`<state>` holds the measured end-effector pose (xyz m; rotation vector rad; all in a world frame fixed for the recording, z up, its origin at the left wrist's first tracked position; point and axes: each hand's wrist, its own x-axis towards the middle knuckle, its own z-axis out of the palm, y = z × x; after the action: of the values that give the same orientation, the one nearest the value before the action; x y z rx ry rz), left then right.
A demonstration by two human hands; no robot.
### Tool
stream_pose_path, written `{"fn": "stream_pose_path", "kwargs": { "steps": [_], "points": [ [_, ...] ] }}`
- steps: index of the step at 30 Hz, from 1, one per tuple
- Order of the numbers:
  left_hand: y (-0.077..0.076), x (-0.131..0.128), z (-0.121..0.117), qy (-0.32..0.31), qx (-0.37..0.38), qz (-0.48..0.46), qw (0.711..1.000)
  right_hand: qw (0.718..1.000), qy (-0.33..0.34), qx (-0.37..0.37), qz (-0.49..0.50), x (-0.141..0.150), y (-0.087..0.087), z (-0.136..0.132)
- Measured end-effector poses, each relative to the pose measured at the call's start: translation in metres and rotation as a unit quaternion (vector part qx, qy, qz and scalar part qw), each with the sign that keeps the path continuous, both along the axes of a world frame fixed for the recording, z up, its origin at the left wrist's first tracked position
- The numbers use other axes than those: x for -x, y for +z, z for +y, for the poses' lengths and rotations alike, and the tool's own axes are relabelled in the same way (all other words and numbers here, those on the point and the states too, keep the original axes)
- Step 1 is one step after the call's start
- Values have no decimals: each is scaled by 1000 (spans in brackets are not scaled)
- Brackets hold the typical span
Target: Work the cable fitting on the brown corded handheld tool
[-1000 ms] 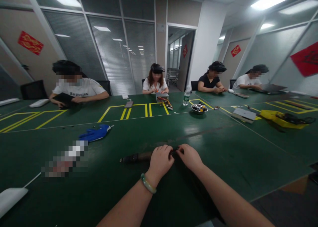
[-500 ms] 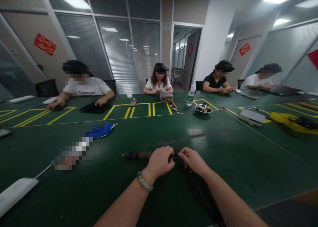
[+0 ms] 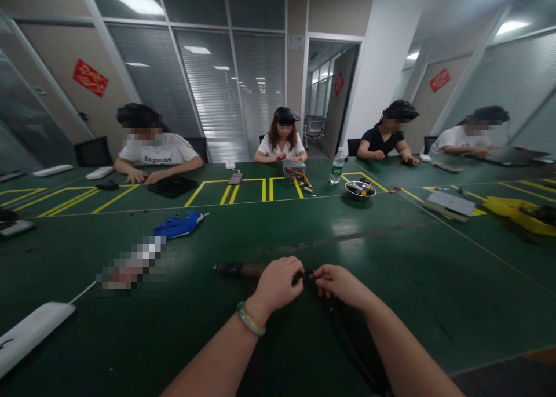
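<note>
On the green table lies a dark cylindrical tool (image 3: 247, 270), its narrow tip pointing left. Its kind is not clear. My left hand (image 3: 280, 281), with a bangle at the wrist, is closed over the tool's right end and hides that part. Just to the right, my right hand (image 3: 336, 282) pinches a small dark piece with a shiny spot, close to the left fingertips. Whether that piece is joined to the tool I cannot tell. A black strap or cable (image 3: 347, 333) runs from beneath my right hand down towards the table's near edge.
A blue glove (image 3: 179, 226) lies left of the tool, a white power strip (image 3: 35, 333) at the near left. Further back are a water bottle (image 3: 337, 166), a metal bowl (image 3: 360, 195) of small parts, wires (image 3: 299, 177) and a yellow tray (image 3: 516, 214). Several people sit across.
My right hand's fingers have shifted slightly, baring a shiny spot on the small piece. My left hand keeps its grip. The person across at left has drawn both hands together.
</note>
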<state>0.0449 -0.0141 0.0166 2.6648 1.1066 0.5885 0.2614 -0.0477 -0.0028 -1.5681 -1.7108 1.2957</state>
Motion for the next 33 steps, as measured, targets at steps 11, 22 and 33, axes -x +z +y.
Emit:
{"fn": "stream_pose_path", "kwargs": {
  "steps": [11,22,33],
  "points": [
    [-8,1,8,-16,1,-27,1000,964,-107,-176,-167,20,4,-1],
    [-8,-1,7,-7,-4,4,1000,952,-98,-187,-223,24,5,-4],
    [-10,0,8,-15,-4,-11,1000,952,-93,-192,-220,21,2,-5]
  ]
}}
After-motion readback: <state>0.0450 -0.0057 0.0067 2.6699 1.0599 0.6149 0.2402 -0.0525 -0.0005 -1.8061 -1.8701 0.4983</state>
